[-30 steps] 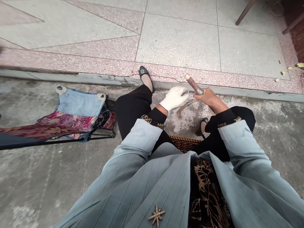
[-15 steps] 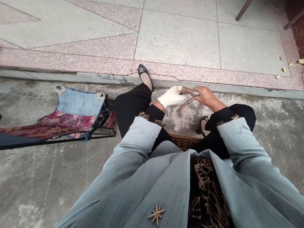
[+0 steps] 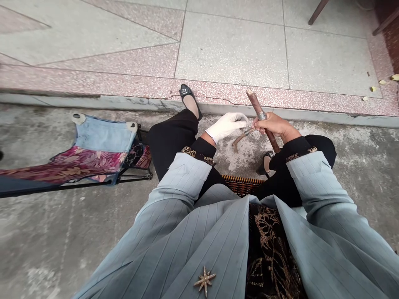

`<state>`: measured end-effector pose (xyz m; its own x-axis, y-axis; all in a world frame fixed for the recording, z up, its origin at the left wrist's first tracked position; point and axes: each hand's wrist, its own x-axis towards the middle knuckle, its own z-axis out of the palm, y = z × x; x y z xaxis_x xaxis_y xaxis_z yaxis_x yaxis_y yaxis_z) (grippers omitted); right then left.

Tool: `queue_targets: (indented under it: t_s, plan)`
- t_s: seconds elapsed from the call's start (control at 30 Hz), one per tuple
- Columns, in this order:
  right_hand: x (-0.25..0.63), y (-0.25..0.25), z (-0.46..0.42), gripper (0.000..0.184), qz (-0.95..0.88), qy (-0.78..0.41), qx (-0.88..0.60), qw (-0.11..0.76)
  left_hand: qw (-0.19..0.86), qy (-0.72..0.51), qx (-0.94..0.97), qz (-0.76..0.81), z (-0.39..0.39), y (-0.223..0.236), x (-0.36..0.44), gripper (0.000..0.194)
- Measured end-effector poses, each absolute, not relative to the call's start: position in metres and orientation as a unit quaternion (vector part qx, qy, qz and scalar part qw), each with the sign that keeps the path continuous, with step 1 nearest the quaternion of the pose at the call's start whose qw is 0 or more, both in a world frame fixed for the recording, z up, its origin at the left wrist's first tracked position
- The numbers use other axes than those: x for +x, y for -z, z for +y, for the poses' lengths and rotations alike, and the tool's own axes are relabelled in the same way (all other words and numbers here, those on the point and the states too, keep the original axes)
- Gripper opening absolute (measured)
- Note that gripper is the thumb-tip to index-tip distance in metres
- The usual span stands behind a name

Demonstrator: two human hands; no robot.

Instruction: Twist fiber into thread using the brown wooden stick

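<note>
My right hand [image 3: 272,124], bare with a ring on one finger, is wrapped round a brown wooden stick [image 3: 256,104] that points up and away, its lower end showing below my wrist. My left hand [image 3: 228,125] wears a white glove; its fingers curl toward the right hand, close to the stick. Whether it holds anything is hidden. A shorter bent twig [image 3: 239,140] lies on the concrete just under both hands, between my knees.
I sit low with black trousers and black flat shoes [image 3: 187,94]. A folding stool with blue and floral fabric [image 3: 93,149] stands at my left. A raised terrazzo step [image 3: 124,85] runs across ahead. Wooden furniture legs [image 3: 318,11] show at top right.
The right hand swung the stick from lying sideways toward the gloved hand to pointing up and away. The gloved hand stayed nearly in place.
</note>
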<state>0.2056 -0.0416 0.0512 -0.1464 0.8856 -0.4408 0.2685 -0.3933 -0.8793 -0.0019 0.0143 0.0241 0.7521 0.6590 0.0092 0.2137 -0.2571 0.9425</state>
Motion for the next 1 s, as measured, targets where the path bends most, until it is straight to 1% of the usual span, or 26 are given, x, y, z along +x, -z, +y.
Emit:
queue_targets:
  t_s: [0.07, 0.17, 0.4, 0.53, 0.67, 0.87, 1.0]
  plan:
    - [0.206, -0.052, -0.043, 0.011, -0.423, -0.655, -0.560, 0.281, 0.532, -0.206, 0.773, 0.278, 0.014, -0.026, -0.002, 0.022]
    - [0.208, -0.051, -0.043, 0.018, -0.375, -0.707, -0.524, 0.291, 0.544, -0.200, 0.767, 0.276, 0.013, -0.029, -0.003, 0.023]
    - [0.210, -0.054, -0.044, 0.019, -0.340, -0.747, -0.493, 0.289, 0.662, -0.197, 0.676, 0.257, 0.009, -0.031, -0.003, 0.024]
    - [0.209, -0.054, -0.045, 0.025, -0.342, -0.756, -0.482, 0.281, 0.717, -0.180, 0.632, 0.231, 0.011, -0.027, -0.002, 0.026]
    - [0.208, -0.049, -0.045, 0.026, -0.375, -0.731, -0.485, 0.299, 0.743, -0.203, 0.596, 0.229, 0.008, -0.022, 0.001, 0.024]
    - [0.198, -0.040, -0.045, 0.024, -0.383, -0.631, -0.554, 0.385, 0.736, -0.314, 0.540, 0.262, 0.003, -0.019, 0.009, 0.019]
    - [0.187, -0.037, -0.044, 0.023, -0.390, -0.556, -0.627, 0.381, 0.705, -0.330, 0.530, 0.336, 0.002, -0.021, 0.013, 0.015]
